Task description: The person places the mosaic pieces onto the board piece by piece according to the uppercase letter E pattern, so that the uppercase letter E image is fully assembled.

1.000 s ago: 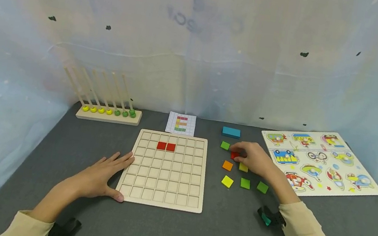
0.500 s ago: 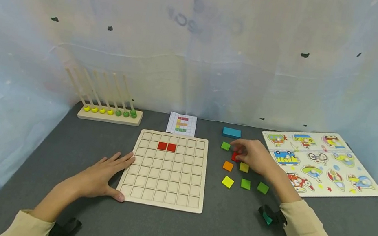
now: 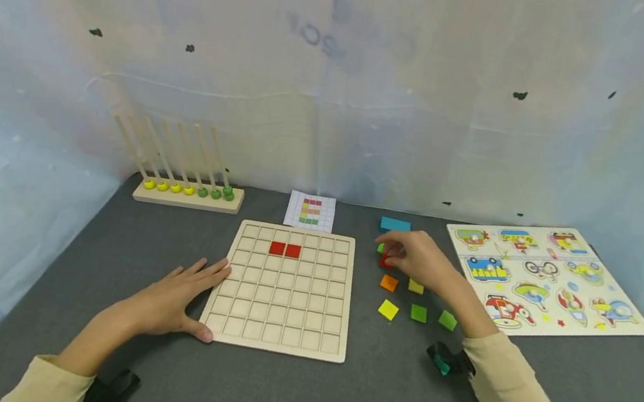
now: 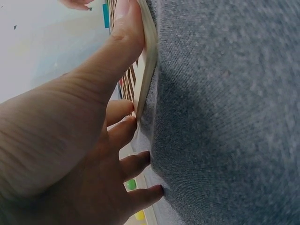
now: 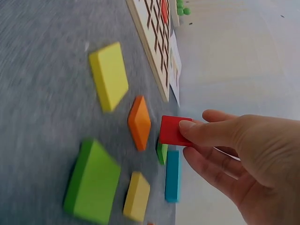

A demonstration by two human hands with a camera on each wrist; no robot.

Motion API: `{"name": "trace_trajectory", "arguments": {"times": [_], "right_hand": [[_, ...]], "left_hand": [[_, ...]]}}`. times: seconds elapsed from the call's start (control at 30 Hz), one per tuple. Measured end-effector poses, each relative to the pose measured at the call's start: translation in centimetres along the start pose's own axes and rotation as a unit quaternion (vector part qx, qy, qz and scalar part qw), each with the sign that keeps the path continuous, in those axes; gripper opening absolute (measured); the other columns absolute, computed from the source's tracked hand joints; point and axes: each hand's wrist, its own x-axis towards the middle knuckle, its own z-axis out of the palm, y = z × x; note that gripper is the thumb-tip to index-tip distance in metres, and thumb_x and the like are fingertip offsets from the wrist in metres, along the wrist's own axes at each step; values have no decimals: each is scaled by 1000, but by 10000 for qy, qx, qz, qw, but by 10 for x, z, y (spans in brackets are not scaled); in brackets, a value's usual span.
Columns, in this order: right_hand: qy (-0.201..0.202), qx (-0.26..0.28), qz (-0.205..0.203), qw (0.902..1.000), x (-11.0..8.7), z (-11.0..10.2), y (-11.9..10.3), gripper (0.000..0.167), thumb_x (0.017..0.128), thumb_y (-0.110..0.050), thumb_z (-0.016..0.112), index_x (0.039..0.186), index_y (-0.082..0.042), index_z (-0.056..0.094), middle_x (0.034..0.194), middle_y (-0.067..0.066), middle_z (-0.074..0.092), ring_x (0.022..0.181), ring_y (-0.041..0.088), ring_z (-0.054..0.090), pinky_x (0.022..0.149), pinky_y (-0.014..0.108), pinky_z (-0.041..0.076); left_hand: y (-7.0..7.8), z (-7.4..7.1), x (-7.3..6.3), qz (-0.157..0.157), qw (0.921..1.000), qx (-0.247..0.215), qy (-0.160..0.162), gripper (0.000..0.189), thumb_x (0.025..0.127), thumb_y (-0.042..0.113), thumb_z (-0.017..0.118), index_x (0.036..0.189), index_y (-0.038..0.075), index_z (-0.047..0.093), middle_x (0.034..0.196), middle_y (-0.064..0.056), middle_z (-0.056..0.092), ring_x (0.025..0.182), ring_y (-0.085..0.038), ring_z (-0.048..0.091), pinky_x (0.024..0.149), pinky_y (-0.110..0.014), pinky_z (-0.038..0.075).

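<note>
My right hand pinches a red square tile between thumb and fingers, above the loose tiles right of the board. My left hand lies spread at the left edge of the wooden grid board; its thumb rests on the near left corner, as the left wrist view also shows. Two red tiles sit side by side in the board's second row. Beneath the right hand a green tile is partly hidden.
Loose orange, yellow and green tiles lie right of the board. Behind them is a blue block. A patterned card lies behind the board, a bead counter back left, a picture puzzle at right.
My right hand has lifted the red tile from among the loose tiles and moved it a little left, over the green tile. My left hand stays on the board's edge.
</note>
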Motion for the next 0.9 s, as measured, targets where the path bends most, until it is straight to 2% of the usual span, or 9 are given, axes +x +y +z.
{"name": "trace_trajectory", "arguments": {"times": [0.3,0.67,0.9], "right_hand": [[-201,201,-31,9996,21,16,-20,34,86,5,70,119,1,67,97,7,69,89,22,65,75,32,55],[-336,267,-344,9985,49,30,-40,34,87,11,64,119,0,68,98,8,71,88,21,66,72,28,55],[-456,347,-464,9973,65,36,-52,32,87,9,66,118,1,69,99,9,71,88,20,65,73,27,55]], "left_hand": [[-2,3,-1,-1,10000,-31,15,115,66,60,78,156,10,27,162,-13,18,145,-47,14,110,-71,13],[-2,3,0,10,10000,-51,41,115,66,59,78,156,11,26,162,-12,18,145,-46,14,110,-70,12],[-3,2,0,29,10000,-13,76,115,66,58,79,156,10,26,162,-13,19,145,-46,14,110,-70,13]]}}
